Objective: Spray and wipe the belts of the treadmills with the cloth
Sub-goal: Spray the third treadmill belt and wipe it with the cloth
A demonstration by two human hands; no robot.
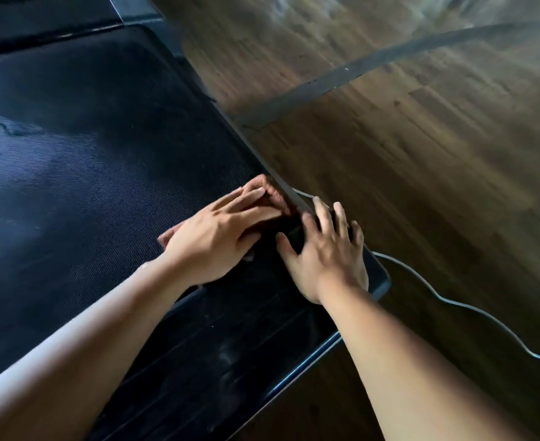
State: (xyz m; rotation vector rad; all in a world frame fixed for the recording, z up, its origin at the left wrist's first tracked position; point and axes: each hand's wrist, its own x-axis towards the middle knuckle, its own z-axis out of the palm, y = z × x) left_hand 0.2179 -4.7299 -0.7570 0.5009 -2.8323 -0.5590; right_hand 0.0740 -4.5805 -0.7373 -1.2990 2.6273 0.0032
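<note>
Though flat, left hand (218, 239) on cloth (274, 195)

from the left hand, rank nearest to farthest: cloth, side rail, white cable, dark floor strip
1. cloth: directly under the left hand, touching it.
2. side rail: just right of the hand.
3. white cable: farther right, past the rail.
4. dark floor strip: farthest, up and to the right.

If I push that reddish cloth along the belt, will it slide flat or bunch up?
Probably floppy: the cloth shows folds bunched past the fingers of the left hand. It likely drags rather than glides, since the belt looks finely textured. It seems light, so a flat palm should keep it spread.
</note>
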